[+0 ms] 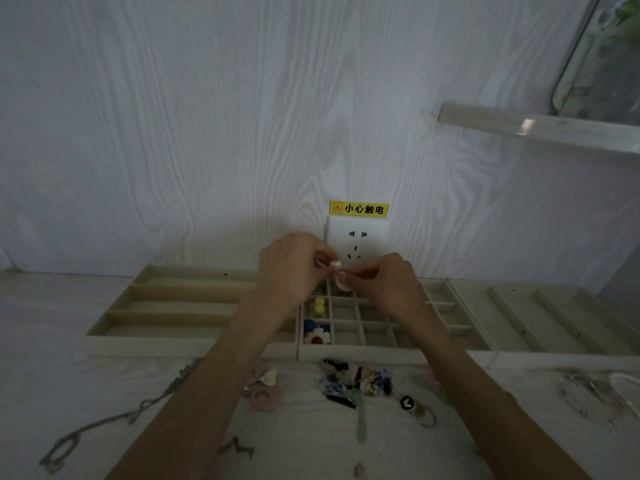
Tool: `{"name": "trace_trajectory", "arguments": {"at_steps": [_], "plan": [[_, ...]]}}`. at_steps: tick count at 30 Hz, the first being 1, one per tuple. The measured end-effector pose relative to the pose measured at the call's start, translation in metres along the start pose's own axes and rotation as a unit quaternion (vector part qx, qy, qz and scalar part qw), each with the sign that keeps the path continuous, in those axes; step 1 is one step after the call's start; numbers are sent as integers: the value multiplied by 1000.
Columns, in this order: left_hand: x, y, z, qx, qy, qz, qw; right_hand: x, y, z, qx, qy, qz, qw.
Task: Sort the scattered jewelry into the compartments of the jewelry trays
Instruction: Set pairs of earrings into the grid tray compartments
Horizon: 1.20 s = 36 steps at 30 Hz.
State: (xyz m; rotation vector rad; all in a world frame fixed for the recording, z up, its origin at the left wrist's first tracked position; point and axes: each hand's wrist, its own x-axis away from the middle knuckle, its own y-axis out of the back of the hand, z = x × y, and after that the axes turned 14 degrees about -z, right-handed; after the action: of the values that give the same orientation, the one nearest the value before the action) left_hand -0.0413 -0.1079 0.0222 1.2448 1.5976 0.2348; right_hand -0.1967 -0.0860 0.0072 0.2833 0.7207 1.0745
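Head view: both hands meet above the gridded middle tray (pixel 363 351). The left hand (pixel 291 268) pinches a small pale earring (pixel 335 264); the right hand (pixel 384 282) pinches a pink round piece (pixel 343 284) just beside it. More jewelry (pixel 356 382) lies scattered on the table (pixel 52 358) near the tray's front edge.

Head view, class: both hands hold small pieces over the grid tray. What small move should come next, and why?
Probably lower the pink piece, pinched by the right hand, into an empty cell of the grid tray just below. The left hand pinches a small cream piece beside it. The left column already holds yellow beads and a flower piece; neighbouring cells look empty.
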Motion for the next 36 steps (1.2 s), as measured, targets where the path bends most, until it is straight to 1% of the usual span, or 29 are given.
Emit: {"name": "trace_trajectory", "arguments": {"at_steps": [3,6,12,17,19,21,23,27,31,36], "plan": [[2,-3,1,-19,-14,9,1000,-1,-2,-1,29,11,0,1000],[4,-7,3,-33,-20,20,999,-1,-4,-1,42,19,-26,999],[4,-9,7,-45,-23,21,999,4,-11,-1,70,38,-44,996],[6,-10,7,-64,-37,21,997,5,-15,-5,123,41,-52,990],[6,-10,6,-62,-34,22,997,4,-13,-5,143,40,-35,988],[5,-11,6,-62,-32,21,997,3,-9,-2,154,34,1,987],[5,-10,5,-63,-35,19,997,1,-5,-1,140,29,34,989],[8,-10,-2,-65,-44,15,997,-10,9,-1,117,25,75,990],[10,-10,-6,-74,-51,20,996,-16,19,-1,126,37,84,988],[9,-16,-8,-83,-27,41,995,-11,14,1,132,37,78,987]]}}
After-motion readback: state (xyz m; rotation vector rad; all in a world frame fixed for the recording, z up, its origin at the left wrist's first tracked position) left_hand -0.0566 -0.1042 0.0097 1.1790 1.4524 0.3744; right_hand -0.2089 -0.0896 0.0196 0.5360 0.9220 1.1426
